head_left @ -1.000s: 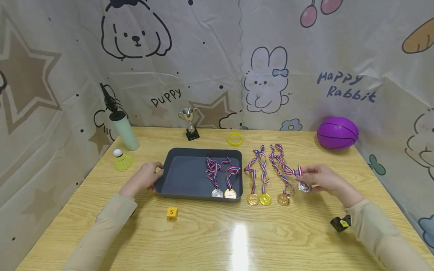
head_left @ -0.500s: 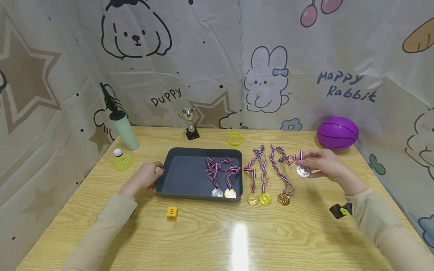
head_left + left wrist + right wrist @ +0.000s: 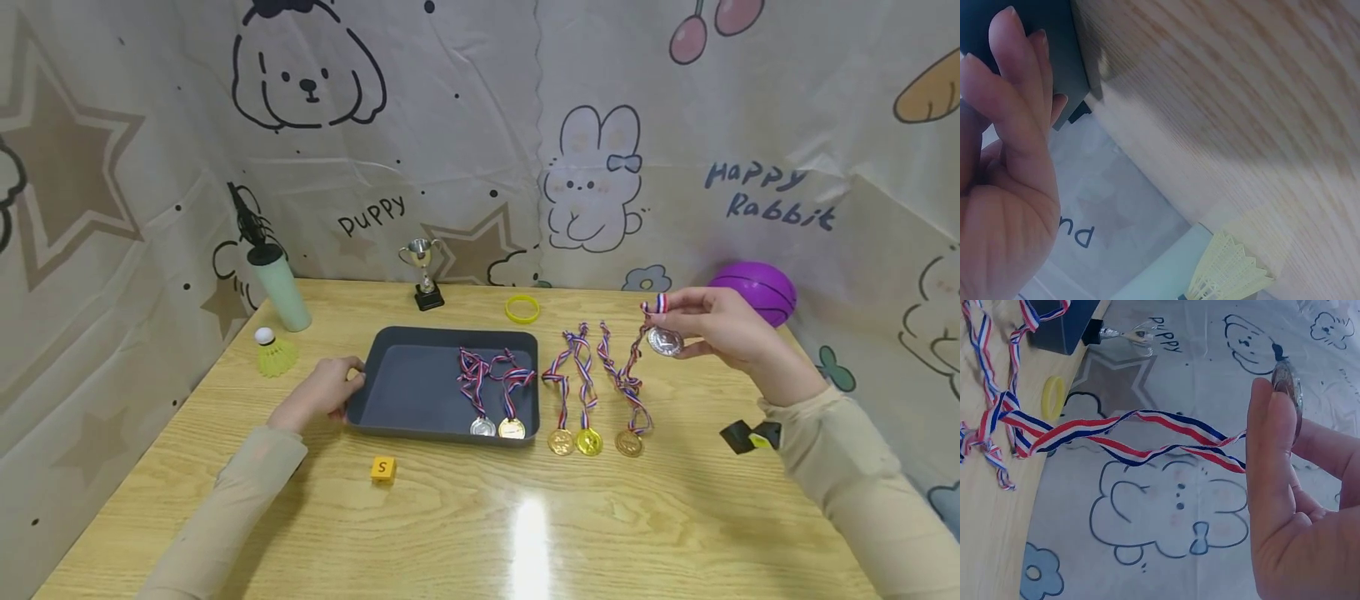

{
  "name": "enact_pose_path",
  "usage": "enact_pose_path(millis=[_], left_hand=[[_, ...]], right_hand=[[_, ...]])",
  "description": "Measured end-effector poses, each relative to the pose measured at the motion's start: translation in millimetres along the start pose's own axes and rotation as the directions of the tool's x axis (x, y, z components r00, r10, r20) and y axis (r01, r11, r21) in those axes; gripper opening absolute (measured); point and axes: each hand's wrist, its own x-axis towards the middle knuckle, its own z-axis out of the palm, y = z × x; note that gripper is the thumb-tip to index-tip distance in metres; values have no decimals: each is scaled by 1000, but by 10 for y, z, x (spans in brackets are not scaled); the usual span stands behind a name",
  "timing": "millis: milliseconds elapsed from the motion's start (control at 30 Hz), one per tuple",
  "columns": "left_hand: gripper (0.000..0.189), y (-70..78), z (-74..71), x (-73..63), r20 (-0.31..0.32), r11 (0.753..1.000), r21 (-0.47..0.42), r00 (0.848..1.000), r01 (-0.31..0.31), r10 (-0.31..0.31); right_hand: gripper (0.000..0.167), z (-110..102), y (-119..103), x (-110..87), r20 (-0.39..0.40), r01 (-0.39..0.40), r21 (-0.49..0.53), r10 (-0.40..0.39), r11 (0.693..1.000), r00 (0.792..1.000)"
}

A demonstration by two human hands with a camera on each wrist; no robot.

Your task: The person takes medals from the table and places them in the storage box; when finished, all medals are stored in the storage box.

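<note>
In the head view my right hand (image 3: 731, 329) pinches a silver medal (image 3: 665, 341) by its edge, raised over the right part of the table. Its red, white and blue ribbon (image 3: 1141, 434) trails down towards a bronze-coloured medal (image 3: 629, 443) lying with its own ribbon. Two gold-toned medals (image 3: 588, 442) lie to the left of that one, ribbons stretched towards the back. My left hand (image 3: 321, 390) grips the left side of a dark grey tray (image 3: 420, 432). Inside the tray's right half are a silver medal (image 3: 483, 427) and a gold one (image 3: 512, 429).
Along the back stand a green cylinder with a black top (image 3: 279, 287), a small trophy cup (image 3: 423, 271) and a purple ball (image 3: 761, 292), beside a yellow wristband (image 3: 522, 309). A shuttlecock (image 3: 276, 354), an orange cube (image 3: 383, 468) and a small black object (image 3: 742, 436) lie around.
My right hand has lifted the silver medal upwards and towards the back, drawing its ribbon up off the table into a hanging line. My left hand stays at the tray.
</note>
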Motion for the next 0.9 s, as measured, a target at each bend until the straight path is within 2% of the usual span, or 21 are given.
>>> enact_pose_path(millis=[233, 400, 533, 700, 900], left_hand=[[34, 37, 8, -3, 1, 1000, 10, 1000, 18, -18], [33, 46, -3, -15, -5, 1000, 8, 1000, 6, -6], [32, 25, -2, -30, -14, 1000, 12, 1000, -11, 11], [33, 9, 9, -32, -12, 1000, 7, 1000, -3, 3], [33, 35, -2, -21, -2, 1000, -1, 1000, 3, -3]], right_hand=[[10, 106, -196, -7, -5, 35, -16, -35, 999, 999], [8, 169, -373, 50, 10, 73, 1, -73, 997, 997], [8, 254, -517, 110, 28, 112, 70, -115, 991, 993], [10, 403, -659, 190, 44, 149, 174, -159, 973, 986], [8, 617, -819, 284, 82, 176, 181, -193, 968, 978]])
